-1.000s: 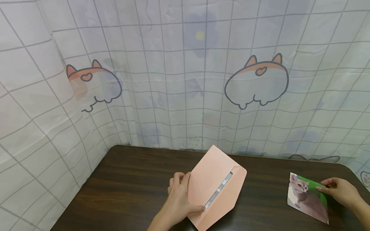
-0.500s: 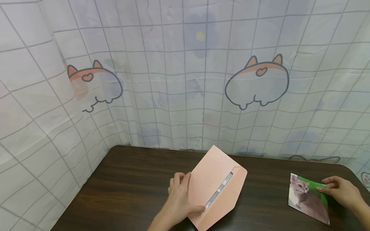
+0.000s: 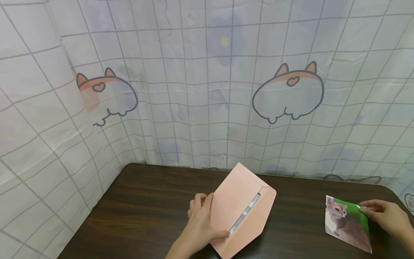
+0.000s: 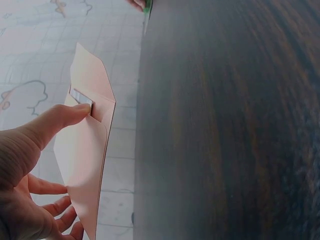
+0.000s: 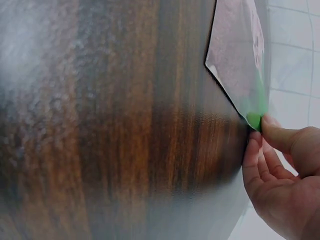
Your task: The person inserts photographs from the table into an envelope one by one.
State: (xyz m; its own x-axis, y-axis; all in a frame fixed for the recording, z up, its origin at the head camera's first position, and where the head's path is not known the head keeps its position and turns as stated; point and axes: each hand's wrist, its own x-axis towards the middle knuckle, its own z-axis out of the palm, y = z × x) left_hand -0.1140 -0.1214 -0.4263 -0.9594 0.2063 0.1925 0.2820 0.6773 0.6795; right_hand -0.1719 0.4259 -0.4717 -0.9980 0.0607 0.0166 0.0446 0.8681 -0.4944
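A pink envelope (image 3: 228, 196) lies tilted near the table's middle, its flap (image 3: 258, 216) turned out to the lower right. Along its mouth shows a narrow grey-white strip (image 3: 249, 208) of something inside. My left hand (image 3: 200, 219) grips the envelope at its left side, thumb at the mouth by the strip; the left wrist view shows the fingers (image 4: 55, 205) at the envelope's edge. To the right, a photo card (image 3: 346, 223) of a cat on a green and white ground is pinched at its upper right corner by my right hand (image 3: 386, 216), between thumb and fingers.
A dark wood-grain table (image 3: 139, 201) bears both items. Behind and to the left hangs a white gridded curtain (image 3: 194, 90) with corgi drawings, close to the table's back edge.
My right hand and the photo card have shifted slightly right and toward the table's front. The left hand and envelope have stayed in place.
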